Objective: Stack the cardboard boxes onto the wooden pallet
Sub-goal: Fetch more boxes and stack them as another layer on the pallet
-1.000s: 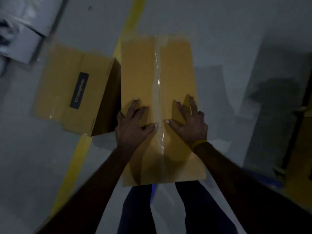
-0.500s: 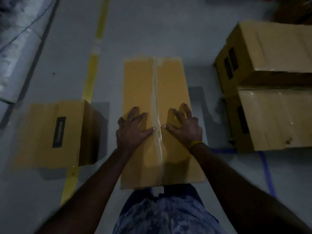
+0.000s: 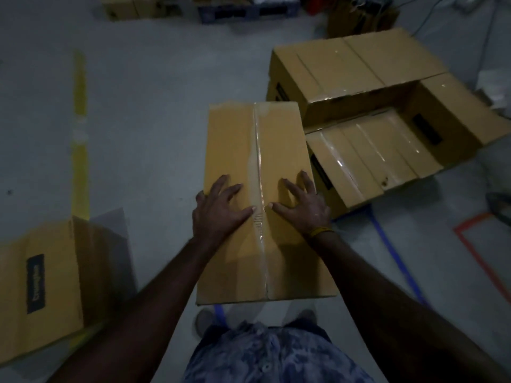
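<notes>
A long taped cardboard box point(image 3: 260, 150) stands in front of me, its clear tape seam running away from me. My left hand point(image 3: 218, 211) and my right hand point(image 3: 301, 205) both press flat on its top with fingers spread, one on each side of the seam. To the right, several stacked cardboard boxes point(image 3: 359, 76) sit together in a block; the wooden pallet under them is hidden. Another cardboard box with a dark label point(image 3: 41, 283) lies on the floor at the lower left.
A yellow floor line point(image 3: 80, 134) runs along the left. Blue tape point(image 3: 392, 252) and a red tape outline point(image 3: 475, 244) mark the floor at the right. More boxes and a dark pallet point(image 3: 235, 9) stand at the far back. Grey concrete floor lies between.
The view has swung to the right: the stacked boxes came into sight on the right and the labelled box slid to the lower left. Both hands stay pressed on the box top.
</notes>
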A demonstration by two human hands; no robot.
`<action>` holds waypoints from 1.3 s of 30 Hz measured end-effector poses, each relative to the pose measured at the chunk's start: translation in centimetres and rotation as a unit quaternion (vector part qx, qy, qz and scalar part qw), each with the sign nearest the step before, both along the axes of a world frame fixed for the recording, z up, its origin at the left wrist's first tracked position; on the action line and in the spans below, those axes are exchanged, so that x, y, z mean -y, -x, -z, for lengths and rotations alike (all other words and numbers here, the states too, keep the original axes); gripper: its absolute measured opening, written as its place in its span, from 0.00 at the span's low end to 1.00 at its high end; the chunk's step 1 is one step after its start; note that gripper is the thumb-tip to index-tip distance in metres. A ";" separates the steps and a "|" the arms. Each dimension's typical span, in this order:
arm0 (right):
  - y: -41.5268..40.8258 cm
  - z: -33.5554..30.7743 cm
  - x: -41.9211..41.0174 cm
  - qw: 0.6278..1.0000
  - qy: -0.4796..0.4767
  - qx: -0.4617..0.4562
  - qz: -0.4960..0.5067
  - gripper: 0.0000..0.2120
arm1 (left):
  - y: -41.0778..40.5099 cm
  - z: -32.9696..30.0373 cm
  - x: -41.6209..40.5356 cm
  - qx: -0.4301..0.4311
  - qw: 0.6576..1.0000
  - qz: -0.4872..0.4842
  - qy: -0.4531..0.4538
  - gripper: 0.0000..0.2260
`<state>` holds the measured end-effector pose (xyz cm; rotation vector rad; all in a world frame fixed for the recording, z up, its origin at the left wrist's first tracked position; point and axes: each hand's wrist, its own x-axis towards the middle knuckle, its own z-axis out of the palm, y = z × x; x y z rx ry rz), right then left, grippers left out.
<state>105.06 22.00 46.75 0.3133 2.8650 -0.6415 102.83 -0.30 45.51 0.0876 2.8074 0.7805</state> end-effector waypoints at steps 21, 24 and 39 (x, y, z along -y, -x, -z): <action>0.7 -2.9 -39.8 0.992 -0.021 0.010 0.124 0.39 | 6.3 -2.5 -40.4 -0.020 0.990 0.138 -0.033 0.35; 2.7 -2.2 -43.0 0.990 -0.013 0.005 0.137 0.39 | 9.5 -1.8 -43.7 -0.013 0.985 0.168 -0.041 0.35; 13.6 -2.9 -56.9 0.975 -0.040 0.002 0.218 0.39 | 23.5 -1.4 -58.9 0.001 0.967 0.242 -0.074 0.37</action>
